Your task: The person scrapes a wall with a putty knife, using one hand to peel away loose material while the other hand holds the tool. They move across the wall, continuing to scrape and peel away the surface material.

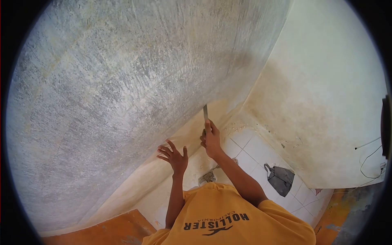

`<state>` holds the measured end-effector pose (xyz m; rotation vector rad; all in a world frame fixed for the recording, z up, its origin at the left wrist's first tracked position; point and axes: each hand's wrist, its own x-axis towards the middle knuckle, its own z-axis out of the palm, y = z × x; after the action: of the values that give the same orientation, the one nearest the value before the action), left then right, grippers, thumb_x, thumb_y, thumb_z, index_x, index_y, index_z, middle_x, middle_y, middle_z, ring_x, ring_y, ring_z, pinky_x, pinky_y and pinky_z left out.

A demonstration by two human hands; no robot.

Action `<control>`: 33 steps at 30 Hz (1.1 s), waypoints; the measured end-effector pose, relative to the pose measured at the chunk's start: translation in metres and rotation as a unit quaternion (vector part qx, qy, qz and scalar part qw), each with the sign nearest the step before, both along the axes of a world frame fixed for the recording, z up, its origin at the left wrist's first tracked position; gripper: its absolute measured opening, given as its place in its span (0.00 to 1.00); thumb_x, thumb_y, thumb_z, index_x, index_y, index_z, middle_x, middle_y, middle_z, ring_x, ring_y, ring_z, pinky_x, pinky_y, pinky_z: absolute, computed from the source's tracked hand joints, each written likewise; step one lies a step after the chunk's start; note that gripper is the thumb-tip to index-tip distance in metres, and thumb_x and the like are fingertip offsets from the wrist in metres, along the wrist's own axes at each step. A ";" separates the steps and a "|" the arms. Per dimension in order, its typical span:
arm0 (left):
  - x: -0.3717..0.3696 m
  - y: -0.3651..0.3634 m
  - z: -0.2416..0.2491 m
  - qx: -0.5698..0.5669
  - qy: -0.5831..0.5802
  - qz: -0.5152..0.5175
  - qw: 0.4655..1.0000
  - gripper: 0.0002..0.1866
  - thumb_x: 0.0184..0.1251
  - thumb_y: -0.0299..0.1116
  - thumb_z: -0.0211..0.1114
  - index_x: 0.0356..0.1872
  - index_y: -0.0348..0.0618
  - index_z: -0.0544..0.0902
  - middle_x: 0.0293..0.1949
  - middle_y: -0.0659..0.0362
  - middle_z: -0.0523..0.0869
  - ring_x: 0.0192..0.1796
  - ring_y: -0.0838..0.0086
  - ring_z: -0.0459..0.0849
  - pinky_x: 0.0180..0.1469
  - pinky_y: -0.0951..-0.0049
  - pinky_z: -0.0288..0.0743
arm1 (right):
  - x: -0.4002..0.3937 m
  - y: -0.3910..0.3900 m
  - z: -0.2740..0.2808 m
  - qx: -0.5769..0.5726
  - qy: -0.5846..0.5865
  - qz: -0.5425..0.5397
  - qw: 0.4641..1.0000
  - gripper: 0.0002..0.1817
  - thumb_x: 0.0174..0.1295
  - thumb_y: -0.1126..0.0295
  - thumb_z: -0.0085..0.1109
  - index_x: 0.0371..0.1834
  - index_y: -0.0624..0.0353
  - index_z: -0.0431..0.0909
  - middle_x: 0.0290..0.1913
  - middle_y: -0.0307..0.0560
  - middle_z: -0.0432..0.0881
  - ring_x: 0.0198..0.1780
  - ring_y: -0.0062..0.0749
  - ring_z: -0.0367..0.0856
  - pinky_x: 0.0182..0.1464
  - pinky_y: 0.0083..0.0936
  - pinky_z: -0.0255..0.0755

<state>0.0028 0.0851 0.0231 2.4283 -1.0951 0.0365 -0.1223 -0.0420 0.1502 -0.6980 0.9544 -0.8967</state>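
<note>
My right hand point(211, 140) is wrapped round a narrow, flat metal scraper point(206, 112), its thumb laid along the strip. The upper end of the scraper points up to the mottled grey wall point(134, 77), right at the lower border of the grey surface. Lower and to the left, my left hand point(174, 157) has its fingers spread, with the fingertips close to the wall and nothing in the palm. A smooth cream band point(190, 132) runs along the wall behind both hands.
A dark grey cloth bag point(280, 180) with a handle lies on the white floor tiles point(249, 153). The cream side wall point(326, 90) has stains and flaking low down. Thin wires point(363, 165) hang at the far right. Orange surfaces point(110, 230) show below.
</note>
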 end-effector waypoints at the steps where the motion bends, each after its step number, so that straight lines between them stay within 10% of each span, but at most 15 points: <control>1: 0.000 0.001 0.000 0.002 0.001 -0.001 1.000 0.53 0.75 0.63 0.56 0.84 0.37 0.41 0.78 0.19 0.34 0.79 0.19 0.29 0.73 0.20 0.19 | 0.001 0.002 0.002 0.003 0.010 0.005 1.000 0.21 0.81 0.47 0.50 0.59 0.53 0.74 0.19 0.29 0.59 0.16 0.13 0.55 0.16 0.18 0.46; 8: -0.002 0.002 -0.002 0.004 -0.001 0.002 1.000 0.52 0.75 0.62 0.56 0.84 0.38 0.42 0.78 0.19 0.34 0.79 0.19 0.28 0.72 0.19 0.19 | -0.002 0.003 0.005 0.003 -0.031 0.040 0.999 0.17 0.80 0.47 0.51 0.46 0.49 0.72 0.20 0.30 0.60 0.17 0.14 0.54 0.18 0.19 0.46; 12: -0.001 0.003 -0.009 0.014 0.006 0.003 1.000 0.56 0.73 0.64 0.58 0.84 0.39 0.37 0.78 0.20 0.28 0.79 0.22 0.23 0.72 0.19 0.20 | -0.005 -0.051 -0.012 -0.016 -0.020 -0.051 0.998 0.23 0.81 0.47 0.50 0.64 0.53 0.73 0.20 0.30 0.61 0.17 0.15 0.58 0.16 0.19 0.50; 19: -0.001 -0.008 -0.016 -0.011 -0.026 0.012 1.000 0.54 0.75 0.63 0.57 0.84 0.36 0.40 0.77 0.17 0.31 0.79 0.19 0.24 0.72 0.19 0.19 | -0.005 -0.016 0.015 0.041 -0.015 0.006 0.999 0.16 0.81 0.48 0.49 0.41 0.47 0.69 0.19 0.30 0.59 0.17 0.15 0.54 0.16 0.19 0.48; 23: -0.002 -0.002 -0.006 -0.008 0.017 0.005 1.000 0.53 0.75 0.63 0.56 0.83 0.34 0.42 0.76 0.15 0.32 0.78 0.17 0.25 0.71 0.18 0.18 | -0.012 -0.051 -0.008 0.023 -0.066 -0.018 0.997 0.18 0.81 0.48 0.49 0.54 0.51 0.73 0.20 0.31 0.59 0.17 0.16 0.55 0.17 0.20 0.47; 33: 0.001 -0.011 -0.013 0.004 -0.015 0.021 1.000 0.55 0.74 0.64 0.56 0.82 0.31 0.39 0.74 0.12 0.33 0.77 0.16 0.25 0.70 0.16 0.18 | 0.004 -0.020 0.026 0.097 -0.098 -0.015 0.990 0.16 0.81 0.47 0.48 0.42 0.45 0.68 0.20 0.32 0.61 0.17 0.19 0.56 0.17 0.19 0.49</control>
<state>0.0034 0.0743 0.0104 2.4641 -1.0593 0.0824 -0.1179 -0.0618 0.1766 -0.4220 0.8652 -0.8688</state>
